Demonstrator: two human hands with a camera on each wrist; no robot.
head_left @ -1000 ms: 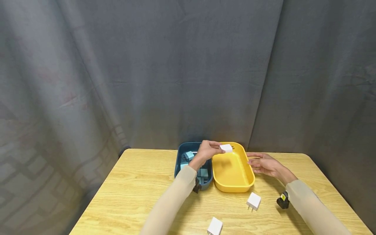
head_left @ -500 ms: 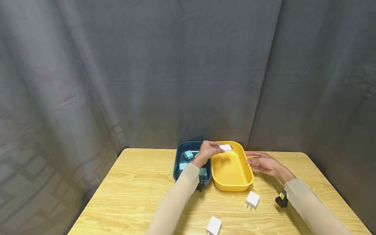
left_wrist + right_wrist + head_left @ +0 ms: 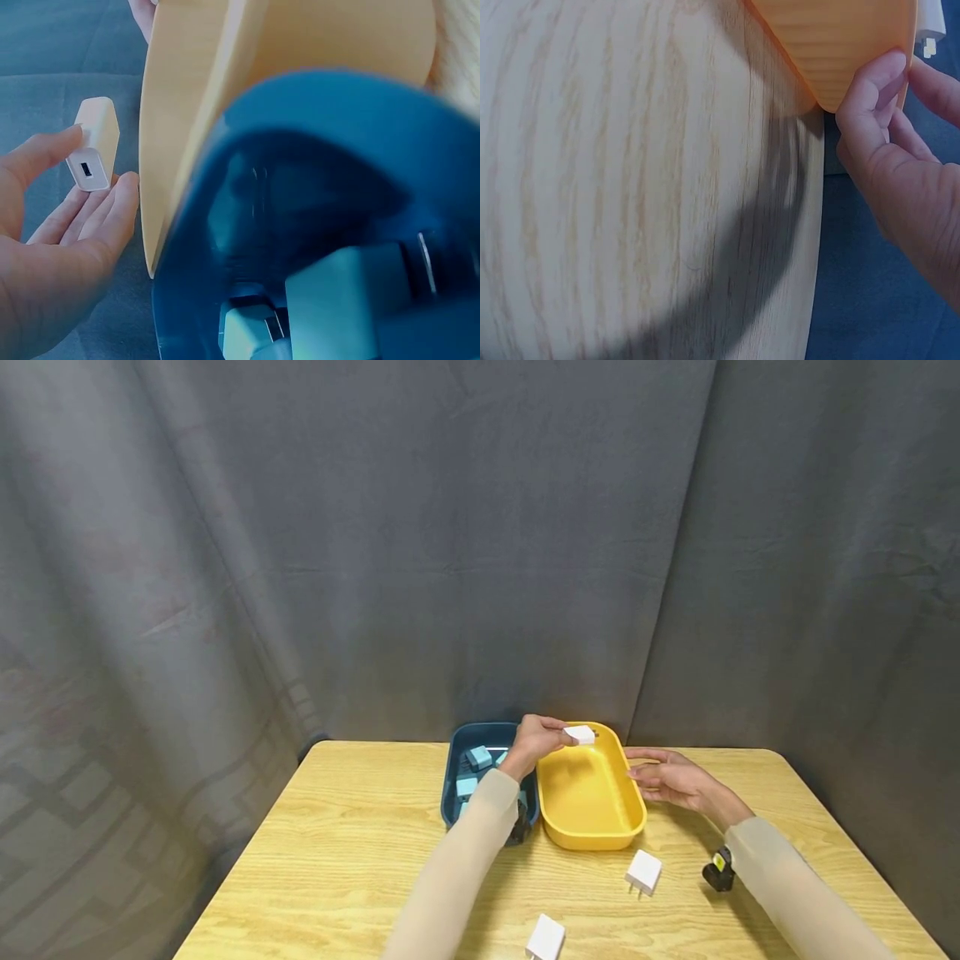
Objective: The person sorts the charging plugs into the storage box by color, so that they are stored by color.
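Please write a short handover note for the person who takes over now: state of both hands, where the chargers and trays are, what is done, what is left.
Left hand pinches one white charger above the far end of the yellow tray; not yet released.
Right hand, fingers relaxed, touches the yellow tray's right rim, holding nothing.
The yellow tray looks empty. The blue tray beside it holds light-blue chargers.
Left to do, probably: put down the held charger, then two white chargers on the table, one nearer the yellow tray, one at the front edge.

grey curtain [image 3: 450, 527] (creased) behind wooden table [image 3: 337, 843]
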